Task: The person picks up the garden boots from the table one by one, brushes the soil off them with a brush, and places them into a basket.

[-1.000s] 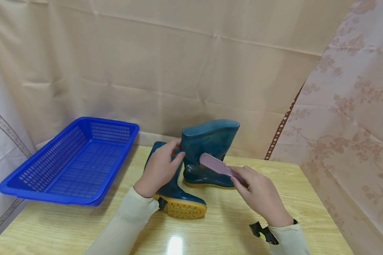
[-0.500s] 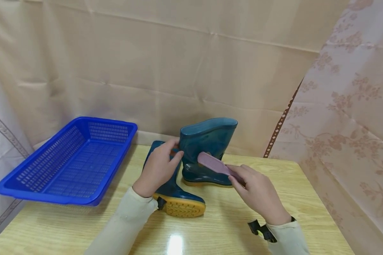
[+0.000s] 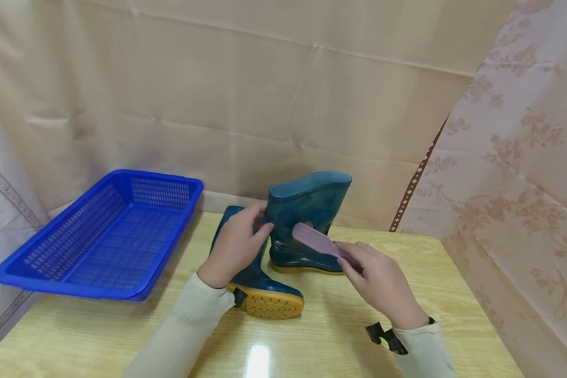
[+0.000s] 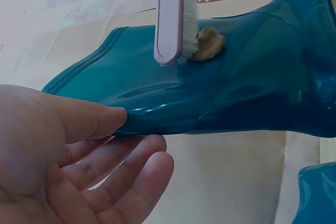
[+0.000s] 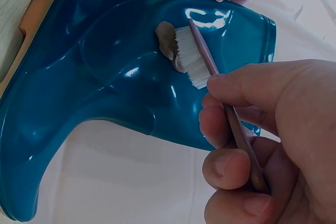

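A dark teal rubber boot [image 3: 307, 210] stands upright with a brown smear [image 4: 210, 44] on its shaft. My left hand [image 3: 238, 241] holds the back edge of that shaft, thumb against the side and fingers curled at the edge. My right hand [image 3: 382, 283] grips the handle of a pinkish-purple brush [image 3: 315, 240]. Its white bristles [image 5: 192, 57] meet the shaft at the edge of the smear, as the right wrist view shows. Beneath my left hand lies a second boot [image 3: 264, 283] on its side, its yellow sole [image 3: 274, 304] towards me; my hand hides part of it.
To the left stands a blue plastic basket [image 3: 137, 247] with slotted walls. Everything rests on a light wooden table [image 3: 340, 325]. A beige cloth [image 3: 245, 94] hangs behind, and a floral cloth [image 3: 524, 199] closes off the right side.
The head view shifts slightly. Both hands, the brush and the boots keep almost the same places relative to each other.
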A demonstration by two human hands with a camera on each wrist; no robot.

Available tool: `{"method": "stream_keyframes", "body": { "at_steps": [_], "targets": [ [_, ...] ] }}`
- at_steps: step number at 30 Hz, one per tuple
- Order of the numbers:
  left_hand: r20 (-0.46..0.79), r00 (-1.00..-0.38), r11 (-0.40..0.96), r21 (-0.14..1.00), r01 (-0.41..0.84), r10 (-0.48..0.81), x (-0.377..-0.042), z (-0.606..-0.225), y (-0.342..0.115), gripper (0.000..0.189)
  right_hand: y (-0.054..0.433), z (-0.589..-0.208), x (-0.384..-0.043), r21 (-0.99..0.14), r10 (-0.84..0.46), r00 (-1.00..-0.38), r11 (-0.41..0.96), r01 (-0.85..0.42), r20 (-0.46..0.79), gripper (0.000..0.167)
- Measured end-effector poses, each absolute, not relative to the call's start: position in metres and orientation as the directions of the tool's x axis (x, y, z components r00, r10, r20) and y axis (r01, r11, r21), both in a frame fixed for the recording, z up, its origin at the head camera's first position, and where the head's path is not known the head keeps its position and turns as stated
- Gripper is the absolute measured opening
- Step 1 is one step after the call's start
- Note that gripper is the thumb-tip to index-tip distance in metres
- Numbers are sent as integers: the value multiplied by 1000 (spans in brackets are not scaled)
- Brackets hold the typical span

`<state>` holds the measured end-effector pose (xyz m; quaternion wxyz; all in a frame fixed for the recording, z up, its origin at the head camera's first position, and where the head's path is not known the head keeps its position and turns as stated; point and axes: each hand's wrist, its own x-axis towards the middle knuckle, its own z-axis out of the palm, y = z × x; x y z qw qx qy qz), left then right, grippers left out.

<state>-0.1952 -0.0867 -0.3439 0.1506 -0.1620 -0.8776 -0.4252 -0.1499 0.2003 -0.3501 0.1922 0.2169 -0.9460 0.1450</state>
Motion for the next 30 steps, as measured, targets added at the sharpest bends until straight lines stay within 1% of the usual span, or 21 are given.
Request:
{"method": "stream_keyframes", "body": {
  "at_steps": [14, 17, 22, 24, 26, 30],
  "targets": [
    [361, -917, 588, 710, 388, 169, -196, -344, -84, 32, 201, -357, -151, -215, -339, -850, 868, -448, 403, 30],
    [361, -919, 600, 703, 381, 161, -196, -345, -86, 33, 201, -358, -151, -196, -357, -819, 855, -480, 448, 30],
    [367, -918, 589, 713, 380, 147, -197, -344, -89, 34, 202, -359, -154, -148, -407, -726, 810, -567, 555, 37],
    [366, -919, 576, 723, 381, 148, -198, -344, -89, 34, 202, -359, -156, -139, -418, -712, 802, -581, 564, 40],
    [374, -917, 561, 732, 386, 143, -201, -346, -90, 34, 202, -358, -157, -142, -420, -718, 803, -579, 555, 41],
    [407, -905, 525, 747, 408, 125, -209, -354, -93, 31, 200, -357, -157, -181, -396, -774, 824, -537, 495, 41]
  ]
}}
